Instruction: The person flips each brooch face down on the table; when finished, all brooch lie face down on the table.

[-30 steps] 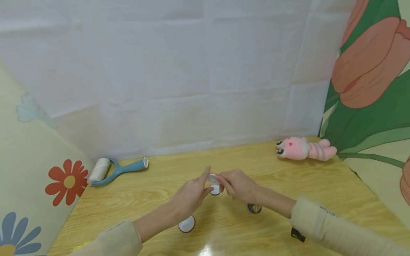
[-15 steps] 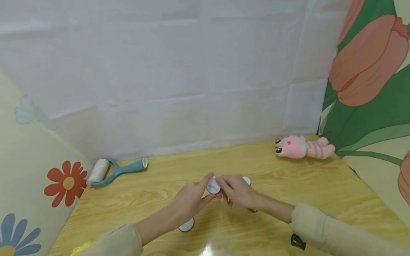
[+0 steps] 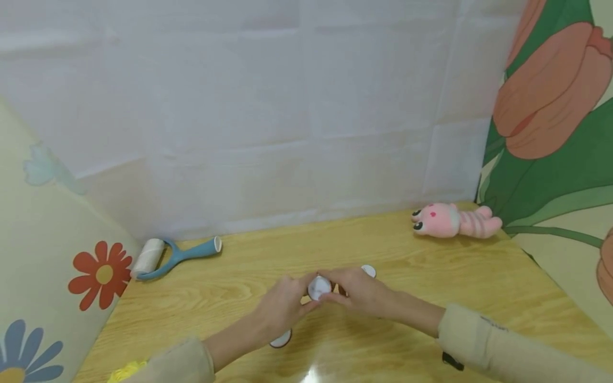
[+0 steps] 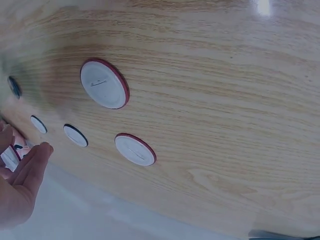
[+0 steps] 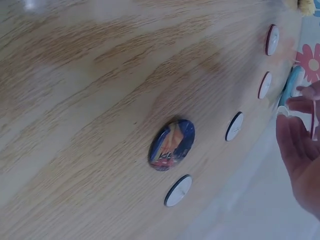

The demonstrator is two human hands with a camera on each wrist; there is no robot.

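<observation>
A round pin-back badge (image 3: 319, 288), its white back towards me, is held above the table between both hands. My left hand (image 3: 282, 300) pinches its left edge between thumb and forefinger. From the other side, my right hand (image 3: 366, 290) pinches it, thumb at the lower edge. The right wrist view shows this badge (image 5: 314, 120) edge-on beside the fingers. Below lie several more badges, white backs up, including a red-rimmed badge (image 4: 105, 84) and a dark-rimmed badge (image 4: 75, 135). One badge (image 5: 172, 144) lies picture side up, blue with a figure; the right arm hides it in the head view.
At the back left lies a blue-handled lint roller (image 3: 179, 256). A pink plush toy (image 3: 457, 221) lies at the back right. Something yellow (image 3: 126, 371) shows beside the left sleeve. White cloth (image 3: 306, 117) hangs behind the wooden table (image 3: 239, 266).
The held badge has come lower and now faces me more squarely. My right hand has shifted its fingers along the badge's edge. The left hand has kept its pinch.
</observation>
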